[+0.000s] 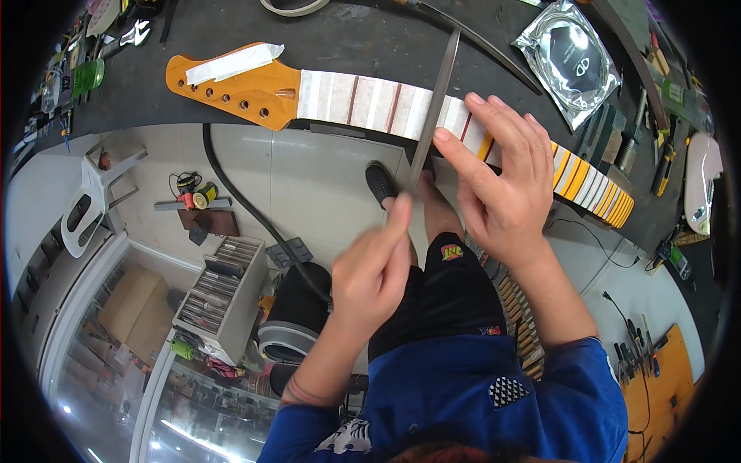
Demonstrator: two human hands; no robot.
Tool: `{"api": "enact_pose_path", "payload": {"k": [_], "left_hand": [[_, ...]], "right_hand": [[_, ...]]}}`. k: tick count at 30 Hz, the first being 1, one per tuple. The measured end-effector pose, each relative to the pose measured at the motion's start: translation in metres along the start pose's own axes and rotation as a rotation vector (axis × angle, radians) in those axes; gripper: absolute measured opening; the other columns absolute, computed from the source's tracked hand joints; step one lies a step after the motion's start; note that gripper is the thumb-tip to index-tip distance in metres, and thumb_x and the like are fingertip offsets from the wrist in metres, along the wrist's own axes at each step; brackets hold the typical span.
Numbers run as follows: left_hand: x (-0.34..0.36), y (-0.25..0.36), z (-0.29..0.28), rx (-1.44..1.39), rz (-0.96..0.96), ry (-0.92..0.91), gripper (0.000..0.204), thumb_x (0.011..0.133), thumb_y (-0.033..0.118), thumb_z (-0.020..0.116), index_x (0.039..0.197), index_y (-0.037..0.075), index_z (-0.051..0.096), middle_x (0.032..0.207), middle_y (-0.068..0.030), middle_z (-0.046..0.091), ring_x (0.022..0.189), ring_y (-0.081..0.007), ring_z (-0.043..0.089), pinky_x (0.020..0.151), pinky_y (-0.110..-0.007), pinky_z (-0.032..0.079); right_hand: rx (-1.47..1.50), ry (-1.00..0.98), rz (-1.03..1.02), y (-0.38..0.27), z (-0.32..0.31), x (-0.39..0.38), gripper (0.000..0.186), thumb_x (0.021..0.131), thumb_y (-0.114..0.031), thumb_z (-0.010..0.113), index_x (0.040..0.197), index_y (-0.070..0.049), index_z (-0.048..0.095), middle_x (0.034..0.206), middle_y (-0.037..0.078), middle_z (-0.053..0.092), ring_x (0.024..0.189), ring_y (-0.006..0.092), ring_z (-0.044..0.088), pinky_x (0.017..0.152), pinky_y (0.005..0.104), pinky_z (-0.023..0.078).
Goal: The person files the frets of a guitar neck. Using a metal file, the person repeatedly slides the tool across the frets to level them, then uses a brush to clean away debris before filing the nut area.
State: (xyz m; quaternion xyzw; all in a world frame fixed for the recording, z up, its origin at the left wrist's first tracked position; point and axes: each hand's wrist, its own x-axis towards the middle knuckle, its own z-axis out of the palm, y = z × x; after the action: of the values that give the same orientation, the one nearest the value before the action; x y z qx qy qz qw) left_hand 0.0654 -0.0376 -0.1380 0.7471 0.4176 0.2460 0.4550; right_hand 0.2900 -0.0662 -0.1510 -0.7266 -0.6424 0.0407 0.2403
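A guitar neck (pixel 378 102) lies across the near edge of the dark workbench, its orange-brown headstock (pixel 255 89) to the left. White tape strips cover most of the fingerboard, with dark red and yellow-orange bands showing between them. A long, narrow metal file (pixel 438 100) crosses the neck at a slant, its far end over the bench. My left hand (pixel 369 270) is closed round the file's near end, slightly blurred. My right hand (pixel 505 158) rests spread on the neck just right of the file, one fingertip close beside the blade. White tape (pixel 235 63) also sits on the headstock.
Beyond the neck are a curved dark strip (pixel 494 52), a shiny silver packet (pixel 570 58) and a tape roll (pixel 295 6). Tools crowd both bench ends. Below stand a white drawer unit (pixel 231 289), a white stool (pixel 86 208) and a black hose (pixel 231 185).
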Motion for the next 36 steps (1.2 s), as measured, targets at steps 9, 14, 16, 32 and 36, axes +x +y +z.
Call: {"api": "enact_pose_path", "payload": {"k": [9,14,16,32,36], "left_hand": [[0.041,0.018,-0.002,-0.096,-0.127,-0.057,0.053,0.101,-0.014,0.069,0.152,0.0,0.069,0.107,-0.0225,0.08,0.074,-0.0242,0.072,0.074,-0.032,0.058],[-0.006,0.004,-0.005,-0.028,-0.06,-0.046,0.055,0.1,-0.015,0.069,0.153,0.001,0.069,0.097,-0.0196,0.078,0.073,-0.0247,0.073,0.073,-0.031,0.059],[-0.059,-0.004,-0.02,-0.013,-0.095,-0.069,0.057,0.098,-0.016,0.07,0.153,0.001,0.07,0.089,-0.0155,0.075,0.068,-0.0224,0.07,0.069,-0.03,0.058],[-0.07,-0.002,-0.026,-0.014,-0.131,-0.114,0.047,0.102,-0.012,0.066,0.149,-0.007,0.07,0.092,-0.0101,0.076,0.071,-0.0099,0.061,0.071,-0.025,0.053],[0.023,0.013,-0.003,-0.108,-0.144,-0.07,0.048,0.103,-0.011,0.067,0.151,-0.003,0.07,0.112,-0.02,0.081,0.075,-0.0187,0.071,0.074,-0.029,0.058]], "right_hand": [[-0.001,-0.001,0.005,-0.004,0.002,0.002,0.058,0.082,-0.01,0.075,0.136,-0.03,0.082,0.152,0.009,0.069,0.139,0.0329,0.066,0.12,0.0541,0.045],[-0.003,-0.007,0.01,-0.001,-0.001,0.0,0.057,0.083,-0.01,0.074,0.135,-0.03,0.082,0.153,0.009,0.069,0.139,0.033,0.066,0.12,0.0541,0.046],[-0.004,0.008,-0.008,0.001,0.001,0.0,0.056,0.083,-0.01,0.074,0.136,-0.03,0.082,0.152,0.009,0.069,0.139,0.0332,0.067,0.119,0.0542,0.046],[-0.007,0.004,-0.01,-0.002,0.002,-0.003,0.056,0.083,-0.01,0.074,0.136,-0.029,0.082,0.152,0.01,0.07,0.14,0.0334,0.067,0.12,0.054,0.045],[-0.002,-0.022,0.009,-0.003,0.001,0.0,0.056,0.084,-0.01,0.074,0.136,-0.029,0.082,0.153,0.009,0.07,0.14,0.0332,0.066,0.12,0.0539,0.045]]}}
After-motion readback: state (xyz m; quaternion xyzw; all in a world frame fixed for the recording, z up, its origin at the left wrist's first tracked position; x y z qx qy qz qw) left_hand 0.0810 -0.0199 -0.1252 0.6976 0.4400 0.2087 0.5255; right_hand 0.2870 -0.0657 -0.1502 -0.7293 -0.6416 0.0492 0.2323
